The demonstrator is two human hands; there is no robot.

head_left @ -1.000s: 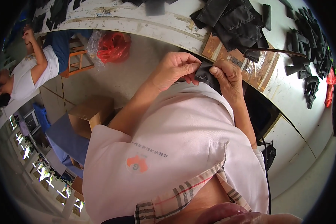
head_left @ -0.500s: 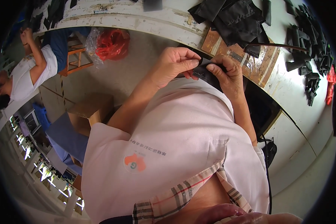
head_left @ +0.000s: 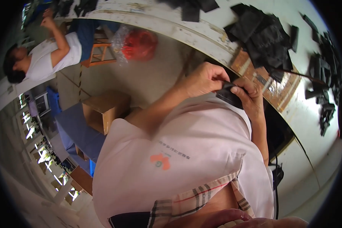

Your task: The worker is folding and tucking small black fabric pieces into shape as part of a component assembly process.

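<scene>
In front of my belly I hold a small black fabric piece (head_left: pixel 228 95) between both hands, close to the table edge. My left hand (head_left: pixel 206 79) pinches its upper left edge with thumb and fingertips. With the thumb on top and curled fingers behind, my right hand (head_left: pixel 250 97) grips its right side. The fingers behind the cloth are partly hidden. Beyond my right hand, a heap of black fabric pieces (head_left: pixel 263 40) lies on the table, partly over a brown taped board (head_left: pixel 288 91).
More black pieces (head_left: pixel 321 76) lie along the table's (head_left: pixel 155 24) far right. On the left another person (head_left: pixel 53 53) in a white shirt is beside a wooden stool (head_left: pixel 100 53). A red plastic bag (head_left: pixel 140 45) and an open cardboard box (head_left: pixel 106 108) are nearer.
The whole view has shifted, so things appear farther right and mostly lower. My left fingers have closed in on the fabric, and more of its dark face shows between my hands.
</scene>
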